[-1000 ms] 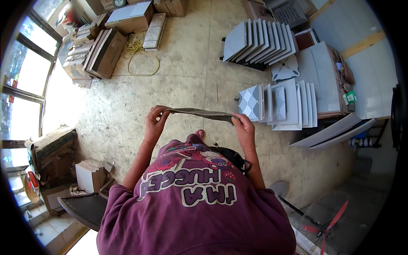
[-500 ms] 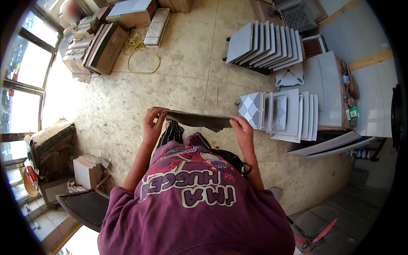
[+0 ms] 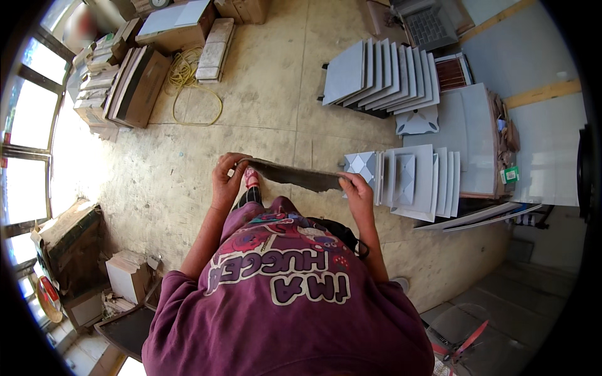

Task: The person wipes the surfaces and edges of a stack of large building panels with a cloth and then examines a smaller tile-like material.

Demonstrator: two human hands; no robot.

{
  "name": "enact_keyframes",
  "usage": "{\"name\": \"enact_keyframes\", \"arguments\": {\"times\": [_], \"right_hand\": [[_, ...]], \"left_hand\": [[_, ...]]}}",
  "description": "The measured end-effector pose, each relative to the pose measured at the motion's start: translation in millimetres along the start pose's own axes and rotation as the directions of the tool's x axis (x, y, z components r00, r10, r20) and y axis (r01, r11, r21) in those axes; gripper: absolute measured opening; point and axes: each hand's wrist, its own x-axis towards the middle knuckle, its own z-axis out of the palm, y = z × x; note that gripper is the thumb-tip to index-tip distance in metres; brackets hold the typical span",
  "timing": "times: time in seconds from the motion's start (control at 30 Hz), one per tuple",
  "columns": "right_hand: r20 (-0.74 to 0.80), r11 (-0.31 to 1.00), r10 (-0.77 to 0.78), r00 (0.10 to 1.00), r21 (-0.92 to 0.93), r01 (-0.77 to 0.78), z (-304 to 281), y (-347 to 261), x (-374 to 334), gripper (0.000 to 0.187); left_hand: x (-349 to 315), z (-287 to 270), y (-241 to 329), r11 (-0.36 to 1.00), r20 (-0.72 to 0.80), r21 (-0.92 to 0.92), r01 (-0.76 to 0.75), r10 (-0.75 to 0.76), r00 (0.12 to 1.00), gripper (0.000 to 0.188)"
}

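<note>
A dark grey-brown strip with a ragged lower edge point(image 3: 295, 176) stretches between my two hands in front of my body. It looks like torn cardboard or stiff cloth; which one I cannot tell. My left hand point(image 3: 229, 172) pinches its left end, thumb underneath and fingers over the top. At the other end, my right hand point(image 3: 356, 188) grips the corner between thumb and fingers. The strip hangs slightly lower on the right and is held clear of the floor. Below its left part, a foot in a reddish shoe point(image 3: 251, 178) shows.
Racks of upright tiles point(image 3: 382, 72) and patterned tiles point(image 3: 407, 175) stand to the right. Cardboard boxes point(image 3: 141, 88), a coiled yellow hose or cord point(image 3: 199, 116) and a long pale box point(image 3: 215, 50) sit far left. A white carton point(image 3: 127, 276) is near left; a red-bladed fan point(image 3: 470, 338) stands near right.
Both hands keep hold of the strip, which stays stretched between them. My view has shifted over the floor, and a foot now shows ahead under the strip.
</note>
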Motion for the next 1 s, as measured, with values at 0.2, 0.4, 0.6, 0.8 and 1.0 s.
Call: {"name": "enact_keyframes", "arguments": {"times": [0.2,0.4,0.6,0.8,1.0], "right_hand": [[-0.011,1.0,0.015,1.0,-0.021,-0.016,31.1,-24.4,64.0,0.018],[-0.035,1.0,-0.001,0.999,-0.027,0.0,62.0,-37.1,112.1,0.017],[-0.025,0.995,0.077,0.997,-0.055,-0.078,72.2,-39.5,146.2,0.018],[-0.001,0.994,0.111,0.994,-0.019,-0.111,65.7,-29.9,191.6,0.019],[0.039,0.996,0.09,0.995,0.005,-0.09,49.0,-14.2,269.6,0.016]], "left_hand": [[76.0,-16.6,-19.3,0.998,0.002,-0.061,0.02,-0.02,1.0,0.007],[134.9,-31.0,-54.8,0.989,0.047,-0.128,0.075,-0.069,0.997,0.007],[172.1,-31.5,-73.8,0.984,0.117,-0.116,0.134,-0.12,0.986,0.008],[214.7,-7.4,-76.4,0.956,0.179,-0.183,0.228,-0.196,0.964,0.011],[283.0,23.4,-63.0,0.974,0.252,-0.142,0.177,-0.138,0.958,0.011]]}}
